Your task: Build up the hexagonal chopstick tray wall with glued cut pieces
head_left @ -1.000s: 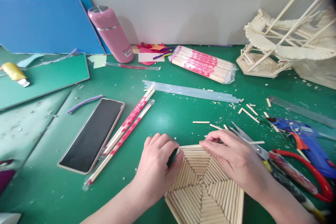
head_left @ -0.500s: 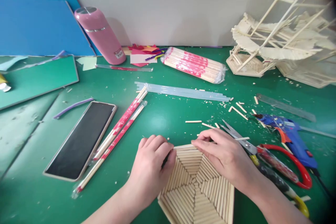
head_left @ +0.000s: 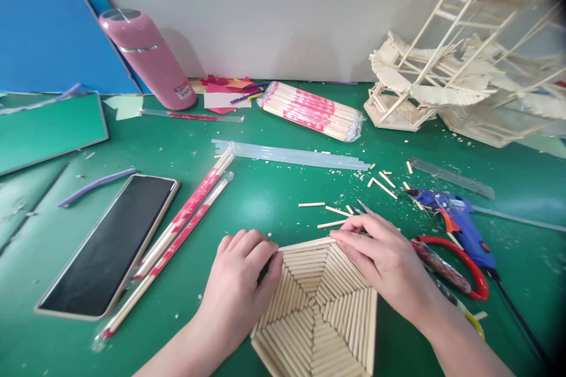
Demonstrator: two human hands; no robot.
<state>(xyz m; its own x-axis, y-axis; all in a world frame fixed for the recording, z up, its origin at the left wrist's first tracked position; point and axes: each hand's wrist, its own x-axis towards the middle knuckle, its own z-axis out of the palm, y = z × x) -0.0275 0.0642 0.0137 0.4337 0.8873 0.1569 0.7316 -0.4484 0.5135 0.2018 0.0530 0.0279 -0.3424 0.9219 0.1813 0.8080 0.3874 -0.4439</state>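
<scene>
**Pressing the far edge stick onto the hexagon panel**

The left hand (head_left: 241, 283) curls over the panel's left corner, fingers bent and closed against its rim, steadying it. The right hand (head_left: 380, 259) lies flatter, fingers nearly straight, fingertips pinching down on the far edge stick (head_left: 305, 244) where it meets the right corner. The hexagon panel of wooden sticks (head_left: 316, 312) rests flat on the green mat (head_left: 274, 194), right before the person. By my reading, the outermost stick is being seated along the far side; the next move calls for even pressure along it. Scissors (head_left: 451, 265) and a blue glue gun (head_left: 455, 218) lie just right; cut sticks (head_left: 329, 210) lie just beyond.
</scene>
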